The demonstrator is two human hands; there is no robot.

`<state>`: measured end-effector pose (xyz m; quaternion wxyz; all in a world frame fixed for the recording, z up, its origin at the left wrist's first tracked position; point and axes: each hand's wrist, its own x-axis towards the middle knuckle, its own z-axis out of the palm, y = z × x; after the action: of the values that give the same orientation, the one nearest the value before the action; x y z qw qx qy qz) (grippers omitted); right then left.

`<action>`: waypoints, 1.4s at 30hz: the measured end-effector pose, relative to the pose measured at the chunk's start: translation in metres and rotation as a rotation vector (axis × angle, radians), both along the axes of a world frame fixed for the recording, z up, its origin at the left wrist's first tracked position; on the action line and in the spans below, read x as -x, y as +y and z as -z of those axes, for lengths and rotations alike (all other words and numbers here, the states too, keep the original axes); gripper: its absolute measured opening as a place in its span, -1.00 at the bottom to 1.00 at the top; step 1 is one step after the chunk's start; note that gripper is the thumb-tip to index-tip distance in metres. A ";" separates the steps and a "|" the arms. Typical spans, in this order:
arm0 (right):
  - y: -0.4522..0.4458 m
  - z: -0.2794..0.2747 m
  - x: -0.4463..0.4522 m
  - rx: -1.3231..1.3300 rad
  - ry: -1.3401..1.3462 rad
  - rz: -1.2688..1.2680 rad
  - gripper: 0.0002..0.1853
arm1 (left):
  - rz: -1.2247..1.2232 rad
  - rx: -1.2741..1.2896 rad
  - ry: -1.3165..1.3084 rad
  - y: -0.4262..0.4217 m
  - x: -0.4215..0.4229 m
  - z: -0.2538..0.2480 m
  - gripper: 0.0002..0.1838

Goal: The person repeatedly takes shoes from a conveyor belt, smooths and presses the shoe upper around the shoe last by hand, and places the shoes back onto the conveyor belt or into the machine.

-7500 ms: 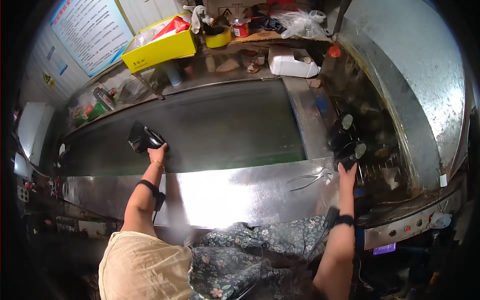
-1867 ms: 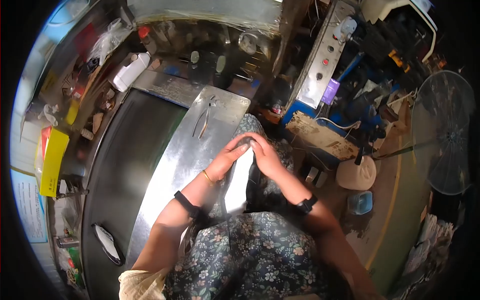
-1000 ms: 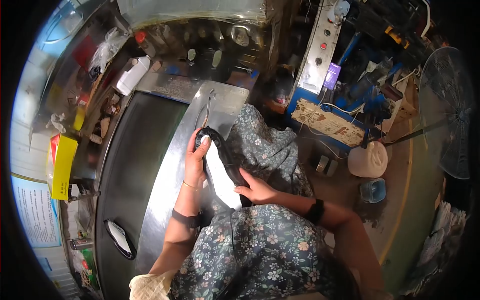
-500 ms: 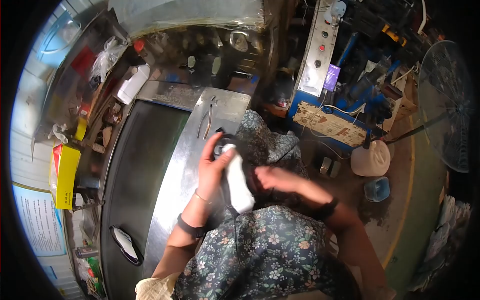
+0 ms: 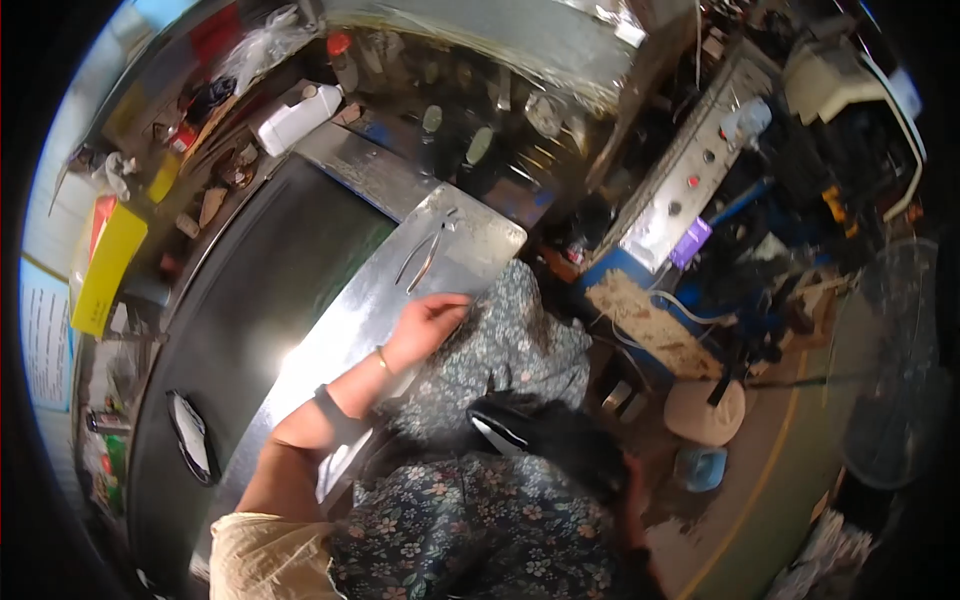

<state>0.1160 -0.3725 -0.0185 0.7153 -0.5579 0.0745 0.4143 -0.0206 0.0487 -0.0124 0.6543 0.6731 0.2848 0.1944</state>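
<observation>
A black shoe piece (image 5: 575, 445) with a white strip at its left end lies tilted over my lap, partly blurred. My right hand (image 5: 632, 490) grips its right end, dark and mostly hidden behind it. Over the near edge of the metal plate (image 5: 340, 345) is my left hand (image 5: 430, 328), its fingers curled together with nothing visible in them. Just above it, pliers (image 5: 425, 255) lie on the plate. A second black piece with a white sole (image 5: 190, 437) rests on the dark belt (image 5: 240, 290) at left.
A floral cloth (image 5: 500, 345) covers my lap. Behind the plate are a white jug (image 5: 300, 118) and a yellow box (image 5: 108, 265). To the right stand a control panel (image 5: 690, 175), a beige container (image 5: 705, 412), a blue tub (image 5: 700, 468) and a fan (image 5: 890, 370).
My left hand has let go of the shoe piece and moved toward the plate. My right hand has taken it down and right, turning its black side up. The view has turned slightly.
</observation>
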 end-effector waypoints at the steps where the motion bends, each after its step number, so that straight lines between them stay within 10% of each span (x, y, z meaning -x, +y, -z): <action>1: 0.009 -0.006 0.007 0.028 -0.025 0.100 -0.39 | -0.056 0.025 0.036 0.025 0.009 0.026 -0.77; 10: 0.219 -0.015 -0.125 -0.509 -0.060 0.188 -0.50 | -0.193 -0.719 0.467 0.156 -0.022 0.037 -0.39; 15: 0.417 0.035 -0.194 0.191 -0.992 -0.284 -0.04 | -0.273 -0.772 0.575 0.244 -0.114 0.032 -0.01; 23: 0.545 0.082 -0.201 0.385 -1.049 -0.488 0.32 | -0.001 -0.562 0.838 0.381 -0.195 0.088 -0.29; 26: 0.496 0.059 -0.208 0.327 -0.991 -0.722 -0.08 | -0.095 -0.601 0.736 0.357 -0.175 0.059 -0.37; 29: 0.398 0.058 -0.168 -0.023 -0.954 -0.539 -0.52 | -0.204 -0.791 0.282 0.294 -0.103 0.033 -0.36; 33: 0.268 0.013 -0.058 0.066 -1.067 -0.818 -0.56 | -0.190 -0.827 0.307 0.190 0.065 0.011 -0.41; 36: 0.230 0.022 -0.009 -0.026 -1.608 -1.224 -0.32 | -0.554 -0.705 0.647 0.113 0.202 0.019 -0.45; 42: 0.221 0.012 0.038 0.261 -1.599 -1.222 -0.15 | -1.241 -0.647 1.649 0.038 0.507 0.063 -0.11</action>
<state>0.0784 -0.1512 -0.0306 0.1546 -0.6878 -0.6795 0.2033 -0.5273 0.0869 -0.0758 -0.1604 0.4756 0.8637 0.0449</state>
